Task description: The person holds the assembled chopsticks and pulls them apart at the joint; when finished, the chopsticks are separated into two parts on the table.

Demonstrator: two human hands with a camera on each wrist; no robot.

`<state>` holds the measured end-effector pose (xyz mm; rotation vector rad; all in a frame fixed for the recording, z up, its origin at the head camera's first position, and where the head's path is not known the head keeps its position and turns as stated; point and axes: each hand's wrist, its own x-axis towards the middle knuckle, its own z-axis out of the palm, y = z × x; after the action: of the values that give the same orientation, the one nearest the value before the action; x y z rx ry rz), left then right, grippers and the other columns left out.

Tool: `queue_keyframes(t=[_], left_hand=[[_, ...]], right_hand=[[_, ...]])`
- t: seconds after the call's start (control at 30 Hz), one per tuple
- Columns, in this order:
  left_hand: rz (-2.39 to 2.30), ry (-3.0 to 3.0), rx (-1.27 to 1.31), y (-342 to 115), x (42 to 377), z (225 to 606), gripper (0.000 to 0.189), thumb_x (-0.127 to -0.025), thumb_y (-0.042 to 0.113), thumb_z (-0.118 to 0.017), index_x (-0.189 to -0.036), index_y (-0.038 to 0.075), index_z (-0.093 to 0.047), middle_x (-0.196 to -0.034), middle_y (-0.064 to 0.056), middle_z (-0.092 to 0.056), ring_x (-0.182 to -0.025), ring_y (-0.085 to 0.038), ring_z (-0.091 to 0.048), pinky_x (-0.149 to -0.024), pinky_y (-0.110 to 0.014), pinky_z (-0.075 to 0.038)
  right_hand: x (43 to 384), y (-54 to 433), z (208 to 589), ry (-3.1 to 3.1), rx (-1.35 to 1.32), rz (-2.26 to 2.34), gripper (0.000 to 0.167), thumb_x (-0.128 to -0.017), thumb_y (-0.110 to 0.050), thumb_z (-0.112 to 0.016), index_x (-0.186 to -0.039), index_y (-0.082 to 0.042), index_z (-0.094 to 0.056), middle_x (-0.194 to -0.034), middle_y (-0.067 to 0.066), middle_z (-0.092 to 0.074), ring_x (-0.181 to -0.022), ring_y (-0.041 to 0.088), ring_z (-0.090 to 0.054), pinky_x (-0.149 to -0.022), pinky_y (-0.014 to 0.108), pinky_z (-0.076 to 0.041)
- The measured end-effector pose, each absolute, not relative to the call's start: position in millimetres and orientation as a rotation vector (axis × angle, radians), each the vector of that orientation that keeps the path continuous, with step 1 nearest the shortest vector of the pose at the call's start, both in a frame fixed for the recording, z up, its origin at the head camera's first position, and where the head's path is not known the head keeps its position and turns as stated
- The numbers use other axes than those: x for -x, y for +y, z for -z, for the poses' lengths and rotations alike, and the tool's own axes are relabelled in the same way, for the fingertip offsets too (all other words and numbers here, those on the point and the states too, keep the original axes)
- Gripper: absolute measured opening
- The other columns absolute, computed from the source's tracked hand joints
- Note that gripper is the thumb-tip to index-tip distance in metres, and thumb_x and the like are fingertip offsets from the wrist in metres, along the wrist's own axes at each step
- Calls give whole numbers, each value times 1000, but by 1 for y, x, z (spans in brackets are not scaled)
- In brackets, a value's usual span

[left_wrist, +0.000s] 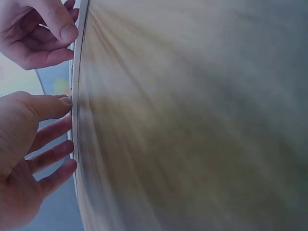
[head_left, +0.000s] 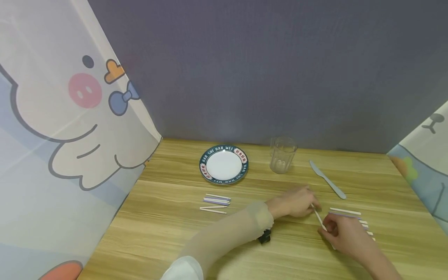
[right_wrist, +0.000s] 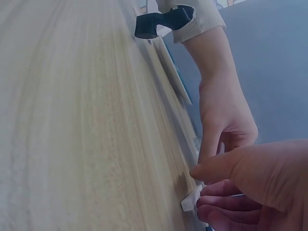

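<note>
A thin white stick (head_left: 317, 216) slants between the two hands over the wooden table. Thumb and fingers of my right hand (head_left: 344, 237) pinch its nearer part. At its far end the fingertips of my left hand (head_left: 297, 202) hold it low at the tabletop. The right wrist view shows a white stick end (right_wrist: 191, 199) beside the right fingertips. In the left wrist view the left hand (left_wrist: 24, 159) has its fingers spread at the table edge, and the stick is not discernible. Partly behind the right hand lies a group of white and purple sticks (head_left: 344, 210).
A second group of white and purple sticks (head_left: 216, 200) lies left of centre. Behind it is a round plate (head_left: 203, 167) with a dark patterned rim. A clear glass mug (head_left: 282, 155) and a pale knife (head_left: 327, 179) are toward the back, before a grey wall (head_left: 245, 77).
</note>
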<state>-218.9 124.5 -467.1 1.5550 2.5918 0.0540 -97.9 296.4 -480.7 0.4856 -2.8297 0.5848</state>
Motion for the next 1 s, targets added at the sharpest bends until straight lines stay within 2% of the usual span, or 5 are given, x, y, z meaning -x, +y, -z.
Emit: queue_keyframes(t=[0.2,0.33,0.53,0.77,1.0], left_hand=[[-43,2591,-1574,127,219,469,15,-102,34,-73,-113,39,-82,-113,27,-74,-111,11,-63,-117,-9,-30],[-31,2587,-1570,126,219,467,11,-102,33,-73,-107,37,-82,-106,25,-73,-105,8,-62,-105,-8,-38],[-232,2431,-1616,110,223,463,10,-102,19,-70,-107,24,-76,-102,16,-72,-94,4,-61,-82,-4,-44],[-580,2362,-1627,62,219,458,16,-96,2,-64,-108,12,-68,-97,5,-69,-79,3,-55,-70,-4,-42],[-614,2555,-1547,17,196,445,10,-98,7,-67,-107,12,-67,-97,4,-72,-72,4,-52,-68,-4,-43]], right_hand=[[98,294,480,-2899,-419,-582,26,-79,-8,-90,-78,-18,-66,-62,-19,-57,-53,-10,-40,-48,19,-40],[100,293,479,-2922,-416,-559,23,-80,-7,-88,-79,-18,-68,-62,-18,-54,-55,-8,-39,-49,19,-38],[103,289,468,-2967,-424,-586,15,-83,-7,-83,-82,-17,-71,-65,-16,-54,-56,-5,-40,-50,19,-38],[114,268,454,-2853,-562,-586,15,-83,-7,-85,-88,-17,-74,-75,-15,-55,-66,-5,-43,-55,20,-43],[124,234,442,-2705,-777,-601,22,-82,-2,-86,-91,-18,-73,-86,-16,-62,-74,-3,-57,-60,19,-53]])
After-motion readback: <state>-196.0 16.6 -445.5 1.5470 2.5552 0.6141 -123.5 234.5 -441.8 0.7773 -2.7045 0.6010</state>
